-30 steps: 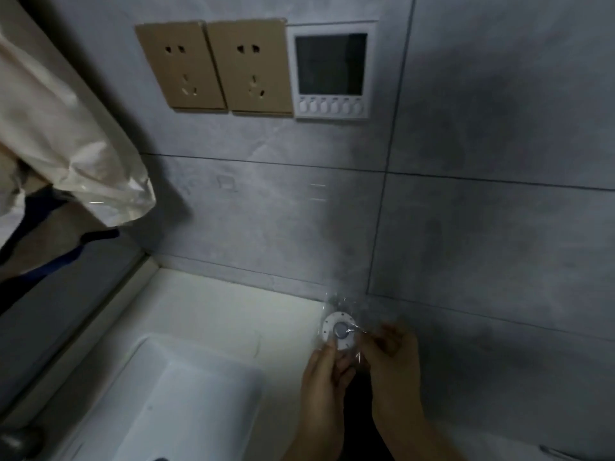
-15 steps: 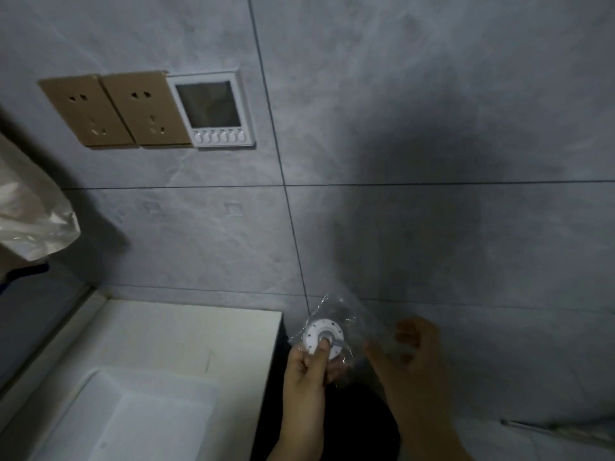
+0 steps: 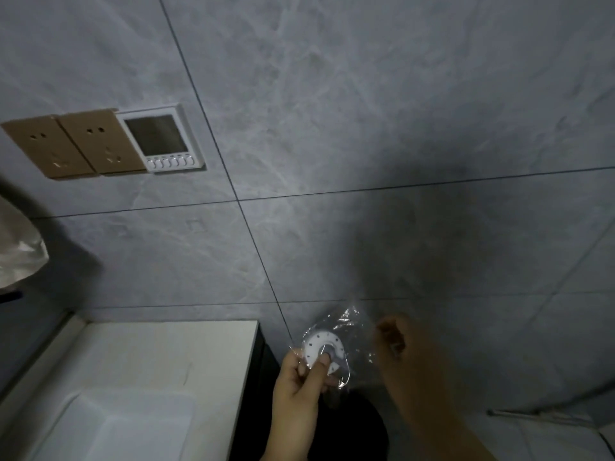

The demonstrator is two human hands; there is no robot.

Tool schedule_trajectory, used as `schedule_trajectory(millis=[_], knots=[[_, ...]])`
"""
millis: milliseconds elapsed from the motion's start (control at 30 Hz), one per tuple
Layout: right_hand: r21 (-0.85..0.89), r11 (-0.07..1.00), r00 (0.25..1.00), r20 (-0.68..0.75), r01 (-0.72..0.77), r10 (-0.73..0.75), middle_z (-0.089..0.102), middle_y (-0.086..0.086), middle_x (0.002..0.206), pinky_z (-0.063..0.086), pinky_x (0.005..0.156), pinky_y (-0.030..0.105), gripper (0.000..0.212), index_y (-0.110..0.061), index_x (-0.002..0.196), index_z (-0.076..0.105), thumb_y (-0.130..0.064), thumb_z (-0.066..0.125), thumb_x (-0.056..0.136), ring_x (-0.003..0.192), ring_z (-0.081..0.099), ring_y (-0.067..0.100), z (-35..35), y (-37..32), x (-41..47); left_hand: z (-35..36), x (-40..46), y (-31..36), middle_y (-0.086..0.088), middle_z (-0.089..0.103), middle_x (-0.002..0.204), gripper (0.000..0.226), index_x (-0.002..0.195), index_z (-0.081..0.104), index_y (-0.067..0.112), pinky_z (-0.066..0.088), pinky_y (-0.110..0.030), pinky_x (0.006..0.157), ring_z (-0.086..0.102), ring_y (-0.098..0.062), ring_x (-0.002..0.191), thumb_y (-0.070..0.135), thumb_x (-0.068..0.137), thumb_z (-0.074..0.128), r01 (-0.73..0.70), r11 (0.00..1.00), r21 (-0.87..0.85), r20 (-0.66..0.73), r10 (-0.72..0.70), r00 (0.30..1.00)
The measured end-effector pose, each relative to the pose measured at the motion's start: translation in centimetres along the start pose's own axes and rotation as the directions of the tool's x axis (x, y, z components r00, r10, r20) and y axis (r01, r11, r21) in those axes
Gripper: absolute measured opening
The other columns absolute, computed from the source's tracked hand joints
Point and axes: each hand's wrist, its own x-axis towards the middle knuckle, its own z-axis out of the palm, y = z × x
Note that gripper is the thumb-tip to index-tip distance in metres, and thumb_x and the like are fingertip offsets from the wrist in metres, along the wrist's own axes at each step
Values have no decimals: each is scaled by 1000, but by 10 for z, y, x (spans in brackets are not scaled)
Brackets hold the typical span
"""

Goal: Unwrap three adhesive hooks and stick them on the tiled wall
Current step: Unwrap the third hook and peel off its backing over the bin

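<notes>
My left hand (image 3: 299, 380) pinches a round white adhesive hook (image 3: 321, 349) with a metal centre, still inside a crinkled clear plastic wrapper (image 3: 349, 327). The hook sits low in the frame, close in front of the grey tiled wall (image 3: 366, 128). My right hand (image 3: 404, 354) is just to the right of the wrapper, blurred, with its fingers curled near the wrapper's right edge. Whether it grips the plastic cannot be made out.
Two tan wall sockets (image 3: 70, 146) and a white control panel (image 3: 161, 139) sit on the wall at left. A white counter with a sink (image 3: 139, 377) lies at lower left. A pale plastic bag (image 3: 18, 251) hangs at the left edge.
The view has swung up and right, so the wall fills more of the frame. My right hand came off the wrapper half a second ago and now hovers by its right edge.
</notes>
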Motion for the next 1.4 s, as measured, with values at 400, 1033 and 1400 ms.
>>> schedule_trajectory(millis=[400,1033,1400], knots=[[434,781,893,185,-449,410,60,-5,48,41,51,23,17,-23,62,69,-11,69,74,49,51,7,-21,21,16,-2,-1,13,-11,72,70,13,85,75,12,53,-21,52,67,-16,59,19,79,66,50,998,-32,144,-45,989],[411,843,937,128,-347,324,67,-4,75,48,53,15,27,-27,84,61,-7,74,71,57,60,-4,-28,26,32,-4,12,31,-8,74,82,30,93,74,17,54,-24,65,68,-15,70,38,72,70,42,994,99,322,-72,944],[343,888,952,137,-305,274,64,-5,55,43,49,11,17,-19,67,64,-8,67,80,52,56,2,-36,23,36,-2,16,31,-16,74,96,26,99,73,10,47,-47,91,67,-24,87,26,79,71,79,978,192,380,-148,913]])
